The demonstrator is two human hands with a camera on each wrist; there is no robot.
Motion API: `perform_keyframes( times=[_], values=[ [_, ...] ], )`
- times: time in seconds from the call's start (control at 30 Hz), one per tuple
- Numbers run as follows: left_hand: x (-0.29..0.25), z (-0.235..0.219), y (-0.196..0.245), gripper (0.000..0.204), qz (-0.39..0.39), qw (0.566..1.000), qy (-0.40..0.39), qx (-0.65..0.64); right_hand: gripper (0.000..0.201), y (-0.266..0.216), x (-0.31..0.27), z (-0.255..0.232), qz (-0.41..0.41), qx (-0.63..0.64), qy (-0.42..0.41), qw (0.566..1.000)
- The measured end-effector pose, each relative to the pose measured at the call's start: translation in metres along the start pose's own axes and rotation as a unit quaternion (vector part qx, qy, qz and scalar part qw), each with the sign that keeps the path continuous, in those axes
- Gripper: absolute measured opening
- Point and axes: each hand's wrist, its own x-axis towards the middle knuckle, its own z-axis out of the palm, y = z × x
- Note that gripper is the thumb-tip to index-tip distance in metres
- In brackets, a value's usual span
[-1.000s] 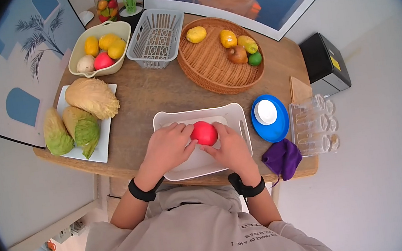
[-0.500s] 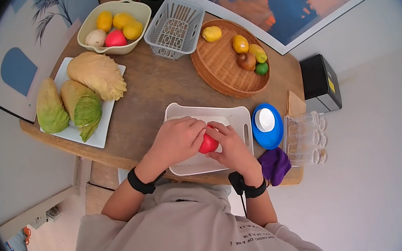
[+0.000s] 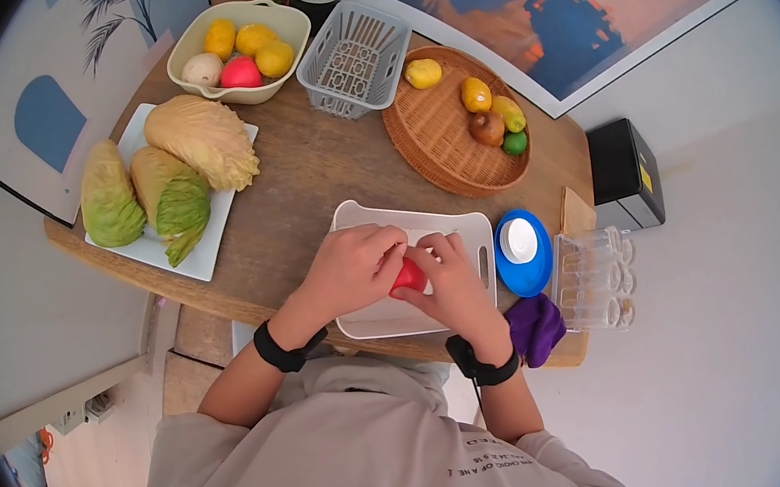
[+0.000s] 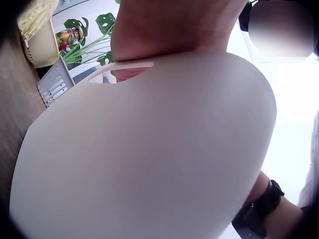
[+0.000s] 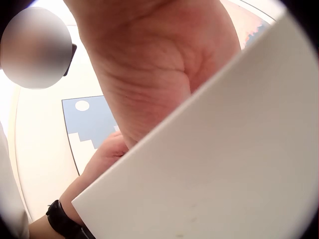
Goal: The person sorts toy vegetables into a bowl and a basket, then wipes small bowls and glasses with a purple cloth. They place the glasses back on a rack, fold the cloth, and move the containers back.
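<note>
In the head view, a smooth red round fruit [image 3: 408, 278] is held over a white bin [image 3: 390, 319] with handle slots. My right hand [image 3: 454, 279] curls round its right side, thumb towards me and fingers over the top. My left hand [image 3: 354, 265] bends over its upper left, the fingertips pinched together at the top, close to the right fingers. In the left wrist view, the bin's outer wall [image 4: 149, 154] covers the fingers below the palm. Likewise the bin wall [image 5: 214, 164] in the right wrist view hides the right fingertips and the fruit.
Left stands a white plate [image 3: 201, 264] of cabbages. Behind are a cream basket [image 3: 181, 47] of lemons and round produce, a grey basket [image 3: 355, 58] and a wicker tray [image 3: 439, 130] with fruit. Right: blue plate [image 3: 524, 283] with white dishes, purple cloth [image 3: 536, 330], glasses [image 3: 599, 281].
The left fingers have moved from the fruit's left side up over its top, meeting the right fingers and covering more of it. The head view has shifted and turned.
</note>
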Motion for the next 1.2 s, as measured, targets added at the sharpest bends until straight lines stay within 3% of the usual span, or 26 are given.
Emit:
perform_keyframes(
  times=[0.1, 0.2, 0.4, 0.5, 0.6, 0.7, 0.87, 0.97, 1.03, 1.07, 1.2],
  values=[
    [0.0, 0.001, -0.001, 0.003, -0.003, 1.0, -0.005, -0.003, 0.055, 0.008, -0.003, -0.013, -0.005, 0.075, -0.051, 0.996],
    [0.001, 0.0, 0.001, 0.003, -0.009, 1.0, -0.003, -0.004, 0.059, 0.015, -0.002, -0.01, -0.096, 0.086, -0.063, 0.99],
    [0.0, 0.001, -0.001, 0.003, -0.005, 1.0, 0.014, -0.026, 0.061, 0.007, 0.007, -0.009, -0.037, 0.111, -0.151, 0.982],
    [0.0, 0.0, -0.001, 0.003, -0.01, 0.999, 0.017, -0.031, 0.059, -0.001, 0.009, -0.003, -0.054, 0.074, -0.15, 0.984],
    [-0.001, 0.0, 0.0, 0.003, -0.016, 0.998, 0.029, -0.047, 0.055, -0.003, 0.011, -0.001, -0.151, -0.005, -0.084, 0.985],
    [-0.001, -0.001, 0.0, 0.003, -0.018, 0.998, 0.032, -0.055, 0.045, -0.014, 0.009, 0.0, 0.008, -0.15, -0.027, 0.988],
    [-0.002, 0.001, -0.002, 0.008, -0.028, 0.997, 0.034, -0.068, 0.039, -0.01, 0.006, -0.009, 0.024, -0.137, -0.006, 0.99],
    [0.0, -0.004, 0.003, 0.023, -0.036, 0.998, -0.045, 0.006, 0.035, -0.007, 0.001, -0.01, 0.034, -0.107, -0.008, 0.994],
    [0.0, -0.006, 0.007, 0.033, 0.032, 0.978, -0.15, 0.143, 0.031, 0.0, -0.006, -0.006, 0.068, -0.073, -0.003, 0.995],
    [0.0, -0.007, 0.009, 0.039, 0.066, 0.954, -0.2, 0.212, 0.03, 0.005, -0.013, -0.003, 0.094, -0.049, 0.003, 0.994],
    [0.005, -0.003, 0.012, 0.045, -0.047, 0.82, -0.471, 0.322, 0.021, 0.017, -0.033, 0.003, 0.166, 0.021, 0.043, 0.985]
  ],
)
